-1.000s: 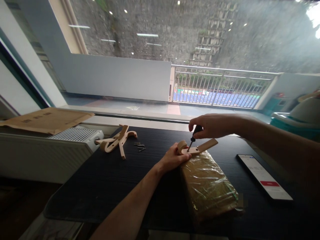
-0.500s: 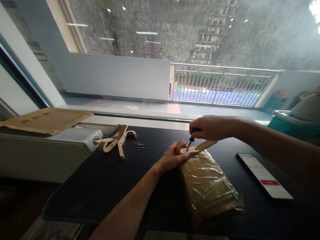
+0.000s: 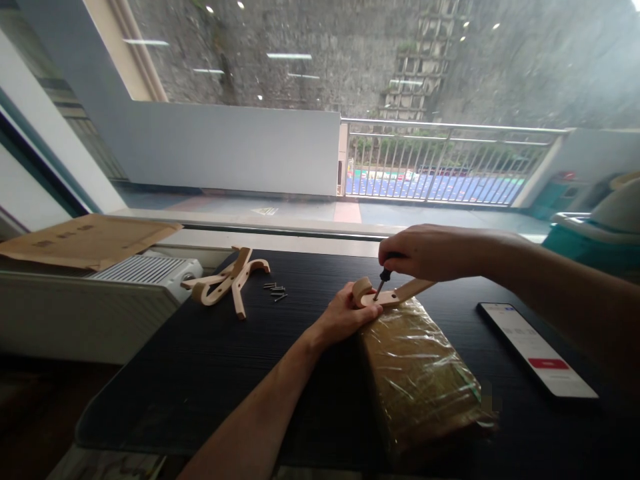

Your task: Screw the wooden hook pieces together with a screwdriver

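My right hand [image 3: 413, 252] is closed round the dark handle of a screwdriver [image 3: 384, 279], its shaft slanting down to a hole in a pale wooden hook [image 3: 384, 299]. The hook has a curled end and a straight arm, and lies at the far end of a box wrapped in shiny tape [image 3: 425, 370]. My left hand [image 3: 350, 310] grips the hook's curled end, thumb on top. Whether a screw sits under the screwdriver tip is too small to tell. To the left lie more wooden hooks [image 3: 235, 283] and several screws [image 3: 276, 291].
A smartphone [image 3: 537, 350] with a lit screen lies right of the box on the black table [image 3: 200, 373]. At the left, a brown envelope [image 3: 90, 237] rests on a white radiator [image 3: 150, 268]. Behind the table is a large window with a railing [image 3: 440, 163] beyond.
The camera view has shifted slightly. Both hands keep their hold on the hook and the screwdriver, with the tip at the same hole.
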### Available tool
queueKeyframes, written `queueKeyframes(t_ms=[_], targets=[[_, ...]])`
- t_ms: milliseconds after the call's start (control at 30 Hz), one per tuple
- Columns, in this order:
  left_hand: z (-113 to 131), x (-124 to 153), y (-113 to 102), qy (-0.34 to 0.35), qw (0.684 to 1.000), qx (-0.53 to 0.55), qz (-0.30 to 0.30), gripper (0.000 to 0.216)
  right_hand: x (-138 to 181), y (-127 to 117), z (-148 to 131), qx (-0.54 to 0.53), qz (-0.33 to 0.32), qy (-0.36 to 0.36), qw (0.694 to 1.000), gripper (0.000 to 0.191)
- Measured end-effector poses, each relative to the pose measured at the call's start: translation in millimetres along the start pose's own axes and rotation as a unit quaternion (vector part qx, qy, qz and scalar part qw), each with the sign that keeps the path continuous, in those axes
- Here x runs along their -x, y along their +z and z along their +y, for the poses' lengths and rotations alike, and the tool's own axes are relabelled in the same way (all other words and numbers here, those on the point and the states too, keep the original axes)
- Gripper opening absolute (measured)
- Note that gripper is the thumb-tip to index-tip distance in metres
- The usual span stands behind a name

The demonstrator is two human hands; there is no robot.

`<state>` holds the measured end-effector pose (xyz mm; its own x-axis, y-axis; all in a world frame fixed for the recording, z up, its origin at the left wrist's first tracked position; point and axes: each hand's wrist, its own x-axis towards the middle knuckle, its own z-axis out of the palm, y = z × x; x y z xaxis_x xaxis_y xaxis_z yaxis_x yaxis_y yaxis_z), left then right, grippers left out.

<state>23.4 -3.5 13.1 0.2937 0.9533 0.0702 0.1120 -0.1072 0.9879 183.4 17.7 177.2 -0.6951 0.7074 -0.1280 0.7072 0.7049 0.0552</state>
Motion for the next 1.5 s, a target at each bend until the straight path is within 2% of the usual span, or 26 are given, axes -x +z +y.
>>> queueKeyframes(t_ms=[167,367,467,733,833,1067,1500], targets=[[4,1,0,-0.015,1.0,0.004,-0.004,0.038,-3,-1,-2,0.021,0.007,0.009,1.0,0.032],[7,3,-1,-0.013,1.0,-0.011,-0.009,0.038,-1,-9,2,-0.043,-0.011,-0.02,0.999,0.022],[3,2,-1,-0.012,1.0,-0.012,-0.006,0.038,-1,-8,3,-0.04,-0.002,-0.032,0.999,0.021],[0,1,0,-0.015,1.0,0.001,0.004,0.039,-6,4,5,-0.008,0.031,0.009,0.999,0.032],[3,2,0,-0.022,1.0,-0.009,0.003,0.04,-5,1,4,-0.009,0.02,0.019,1.0,0.03],[7,3,0,-0.03,1.0,-0.001,0.0,0.039,1,-3,4,-0.034,0.008,-0.017,0.999,0.022],[1,1,0,-0.023,1.0,0.007,0.002,0.04,-2,1,-3,-0.001,0.024,0.005,1.0,0.027]])
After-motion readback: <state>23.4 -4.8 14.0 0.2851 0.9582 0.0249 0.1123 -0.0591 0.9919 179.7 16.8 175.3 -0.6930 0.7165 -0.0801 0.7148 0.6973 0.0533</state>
